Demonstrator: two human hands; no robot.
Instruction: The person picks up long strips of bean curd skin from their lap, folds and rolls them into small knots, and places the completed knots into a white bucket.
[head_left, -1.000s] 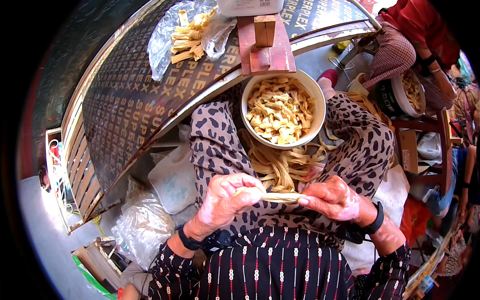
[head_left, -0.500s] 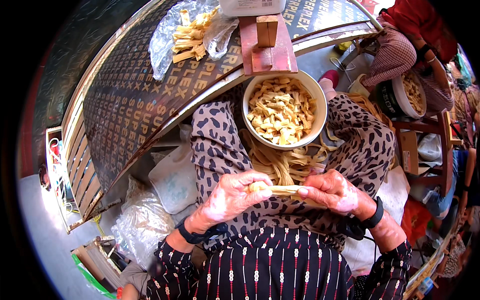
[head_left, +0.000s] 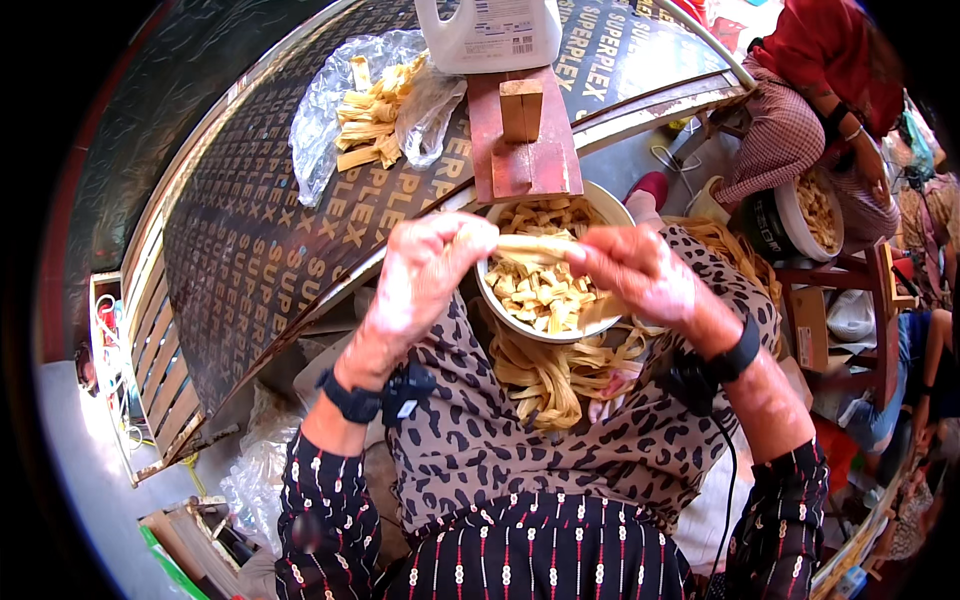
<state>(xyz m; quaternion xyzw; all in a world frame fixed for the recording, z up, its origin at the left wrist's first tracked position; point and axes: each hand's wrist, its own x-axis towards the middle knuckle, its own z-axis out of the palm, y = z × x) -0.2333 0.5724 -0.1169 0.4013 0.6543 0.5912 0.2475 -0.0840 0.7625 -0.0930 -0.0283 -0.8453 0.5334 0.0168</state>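
Between my two hands, above the round white tub point(head_left: 490, 300), a pale yellow folded strip point(head_left: 536, 247) is stretched level. My left hand point(head_left: 418, 275) pinches one end and my right hand point(head_left: 645, 270) grips the other; both are slightly blurred. Short, knotted-looking yellow pieces point(head_left: 545, 300) fill much of the tub, partly hidden behind my hands and the strip. Long loose yellow strips point(head_left: 545, 375) lie heaped across my lap, below the tub. Just beyond the tub stands a red wooden bench piece point(head_left: 500, 165) with an upright wooden block point(head_left: 520, 112).
A dark printed board point(head_left: 260, 230) spreads to the left, bearing a plastic bag with yellow strip bundles point(head_left: 372, 120). A white jug point(head_left: 490, 35) stands behind the block. At right, another person point(head_left: 830, 90) sits by a bucket of yellow pieces point(head_left: 790, 215).
Both hands have risen forward from my lap to over the tub, carrying the strip between them. The lap heap shows more fully now. The view has shifted slightly.
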